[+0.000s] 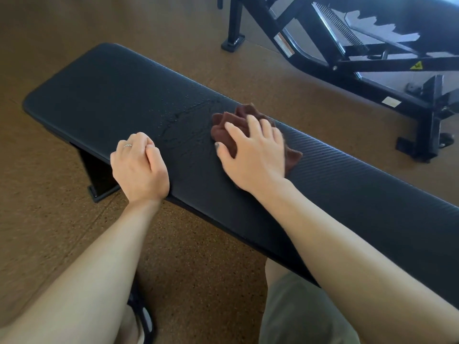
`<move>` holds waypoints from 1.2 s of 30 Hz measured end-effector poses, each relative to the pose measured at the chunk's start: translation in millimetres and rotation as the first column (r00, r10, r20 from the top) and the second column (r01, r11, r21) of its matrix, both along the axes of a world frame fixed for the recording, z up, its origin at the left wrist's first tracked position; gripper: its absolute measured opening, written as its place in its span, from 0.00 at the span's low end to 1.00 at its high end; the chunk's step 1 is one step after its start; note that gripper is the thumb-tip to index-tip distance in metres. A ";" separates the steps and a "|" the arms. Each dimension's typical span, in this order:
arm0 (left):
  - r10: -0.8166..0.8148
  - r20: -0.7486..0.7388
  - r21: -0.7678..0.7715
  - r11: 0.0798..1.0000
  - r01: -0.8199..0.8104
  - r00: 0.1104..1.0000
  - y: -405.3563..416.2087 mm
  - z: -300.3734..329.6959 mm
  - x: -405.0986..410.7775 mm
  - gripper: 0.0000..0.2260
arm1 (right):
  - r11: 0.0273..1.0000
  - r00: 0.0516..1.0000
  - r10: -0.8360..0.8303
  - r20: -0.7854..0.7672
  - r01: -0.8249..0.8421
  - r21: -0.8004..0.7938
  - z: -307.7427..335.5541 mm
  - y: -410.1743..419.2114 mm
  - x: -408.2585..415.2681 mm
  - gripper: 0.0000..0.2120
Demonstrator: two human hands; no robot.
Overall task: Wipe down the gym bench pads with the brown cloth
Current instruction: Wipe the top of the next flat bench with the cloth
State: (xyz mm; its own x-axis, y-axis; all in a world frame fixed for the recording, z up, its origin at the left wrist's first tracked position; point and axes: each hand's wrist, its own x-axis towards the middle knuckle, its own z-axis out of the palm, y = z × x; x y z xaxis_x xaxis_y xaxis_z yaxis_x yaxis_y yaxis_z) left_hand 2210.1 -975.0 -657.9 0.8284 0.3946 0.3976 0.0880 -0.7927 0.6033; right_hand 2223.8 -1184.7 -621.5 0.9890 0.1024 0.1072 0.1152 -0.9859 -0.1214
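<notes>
Nearest the camera are the person's two bare forearms, one leg in olive shorts (305, 311) at lower right, and one dark sandal (142, 316) at lower centre, standing on a brown speckled floor (203, 256). One flat gym bench pad (347, 194), black and ribbed, runs from lower right to upper left; one black support leg (98, 175) shows beneath its near edge. The left hand (140, 167) rests at the near edge of the pad, its fingers (139, 142) curled into a loose fist with nothing in them; one thin ring sits on a finger. The right hand (253, 155) lies on top of the one brown cloth (238, 120), which is bunched on the pad's upper surface near mid-length; the fingers are spread and bent over the cloth, pressing it against the pad, with the thumb lying on the pad at the cloth's left edge. Between the two hands, and just left of the cloth, a patch of liquid droplets and streaks (183, 122) glistens on the pad; the far left part of the pad appears dry. Beyond the pad, at upper right, stands one black adjustable bench frame (347, 60) with a toothed adjustment rail. It carries three labels: a red-and-white sticker (284, 44), a yellow triangular warning sticker (416, 65) and a white label (391, 101); none of their writing can be read.
</notes>
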 end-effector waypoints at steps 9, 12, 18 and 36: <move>-0.004 -0.004 0.008 1.000 0.004 1.000 0.8 0.7 -0.1 0.07 | 0.889 0.892 0.449 -0.045 -0.441 0.120 5.8 5.3 -94.3 0.21; -0.013 -0.002 -0.006 1.000 0.013 1.000 0.3 1.2 0.0 0.07 | 0.896 0.907 0.419 0.030 -0.419 0.146 2.2 0.8 -61.8 0.19; -0.004 0.010 0.001 1.000 0.004 1.000 1.5 -0.5 -0.9 0.08 | 0.909 0.911 0.410 0.042 -0.412 0.057 -4.6 69.8 63.4 0.19; 0.011 -0.029 0.065 0.998 -0.009 1.000 -1.3 0.3 0.2 0.07 | 0.973 0.972 -0.227 0.058 0.223 0.062 -1.2 -52.3 23.2 0.24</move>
State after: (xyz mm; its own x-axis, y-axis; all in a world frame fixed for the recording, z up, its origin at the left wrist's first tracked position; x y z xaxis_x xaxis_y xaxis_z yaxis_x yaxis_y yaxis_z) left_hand 2210.3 -976.3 -657.6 0.8361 0.3773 0.3981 0.1134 -0.8291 0.5476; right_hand 2247.0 -1237.0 -622.7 0.9769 -0.1297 0.1700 -0.0995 -0.9795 -0.1753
